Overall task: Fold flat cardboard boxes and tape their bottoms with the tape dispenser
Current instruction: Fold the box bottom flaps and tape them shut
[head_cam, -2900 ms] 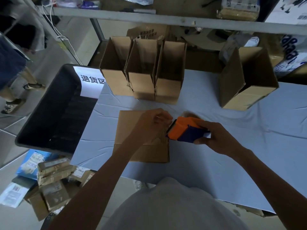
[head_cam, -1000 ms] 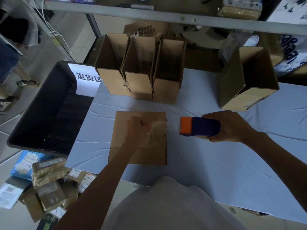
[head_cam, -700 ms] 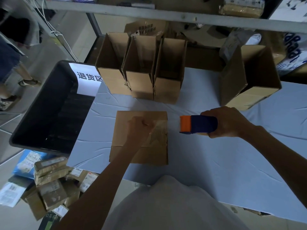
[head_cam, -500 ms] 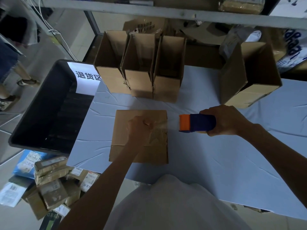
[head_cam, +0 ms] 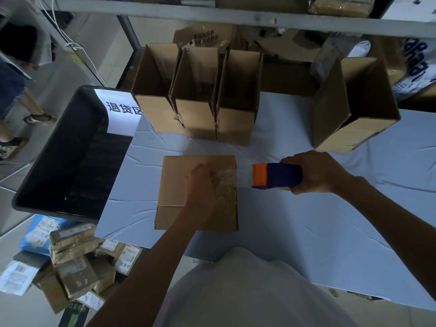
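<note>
Cardboard underneath it all: lies bottom-up as a box (head_cam: 174,182) at the middle of the desk (head_cam: 306,232), near edge toward 6 o'clock. Bears down on its upper face with the left grip (head_cam: 203,182), knuckles up and fingers tucked out of sight beneath, so cannot tell whether pinching the end of the tape (head_cam: 227,176) or only pinning it flat. Wraps the right grip (head_cam: 317,172) fully round the tape dispenser (head_cam: 277,175), curled tight on its blue body.

Differs from about three seconds back: then kept the orange nose hard against the left grip at the box's 3 o'clock edge; now holds it off the box toward 3 o'clock, just beside that edge, with a clear strip stretched across the gap. Hardly shifts over the last second.

Means, as a judgement, a strip anchored on the bottom seam and paid out, not yet laid over the side or cut. Leaves the folded boxes (head_cam: 236,123) standing open-topped at 12 o'clock.
</note>
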Motion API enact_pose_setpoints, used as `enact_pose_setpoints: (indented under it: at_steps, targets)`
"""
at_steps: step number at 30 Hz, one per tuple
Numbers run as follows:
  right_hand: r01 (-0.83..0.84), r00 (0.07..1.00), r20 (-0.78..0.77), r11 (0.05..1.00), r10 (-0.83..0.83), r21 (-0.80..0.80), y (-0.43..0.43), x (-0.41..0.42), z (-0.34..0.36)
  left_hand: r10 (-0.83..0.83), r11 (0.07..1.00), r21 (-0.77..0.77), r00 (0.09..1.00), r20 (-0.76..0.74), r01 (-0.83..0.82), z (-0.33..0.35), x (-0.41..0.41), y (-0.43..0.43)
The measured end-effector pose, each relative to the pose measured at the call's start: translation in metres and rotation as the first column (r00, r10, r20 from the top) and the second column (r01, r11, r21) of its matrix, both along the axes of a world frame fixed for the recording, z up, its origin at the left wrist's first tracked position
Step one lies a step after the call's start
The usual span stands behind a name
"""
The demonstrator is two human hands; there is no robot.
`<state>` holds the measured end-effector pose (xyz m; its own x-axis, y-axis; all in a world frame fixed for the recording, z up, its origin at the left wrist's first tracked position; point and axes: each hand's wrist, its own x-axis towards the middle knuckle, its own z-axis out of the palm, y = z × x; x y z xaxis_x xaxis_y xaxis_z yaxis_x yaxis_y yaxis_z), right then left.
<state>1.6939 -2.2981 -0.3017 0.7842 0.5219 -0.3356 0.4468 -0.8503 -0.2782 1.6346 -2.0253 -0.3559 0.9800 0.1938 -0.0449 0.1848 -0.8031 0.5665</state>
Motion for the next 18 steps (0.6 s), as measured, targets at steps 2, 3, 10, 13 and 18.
enact_pose_setpoints:
  at_steps: [2, 3, 10, 13, 18]
  targets:
    - [0.006, 1.000, 0.000, 1.000, -0.006, -0.004, 0.001, 0.000, 0.001, -0.011, 1.000, 0.011, 1.000, -0.016, 0.011, 0.001, 0.001, 0.001]
    - [0.006, 1.000, -0.001, 1.000, -0.006, -0.004, 0.001, 0.000, 0.001, -0.012, 1.000, 0.021, 0.999, -0.032, 0.013, 0.002, 0.001, 0.001]
    - [-0.011, 1.000, 0.014, 1.000, 0.011, -0.017, 0.001, 0.000, 0.000, 0.053, 0.997, 0.072, 0.979, -0.196, -0.039, 0.004, -0.001, 0.001]
    - [-0.004, 1.000, 0.014, 1.000, 0.005, -0.025, 0.001, 0.000, -0.001, 0.080, 0.996, 0.043, 0.993, -0.085, -0.076, 0.007, 0.004, 0.007]
    - [-0.007, 1.000, 0.018, 1.000, 0.007, -0.017, 0.006, -0.002, -0.001, -0.290, 0.936, -0.197, 0.956, 0.037, 0.291, 0.000, 0.005, -0.006]
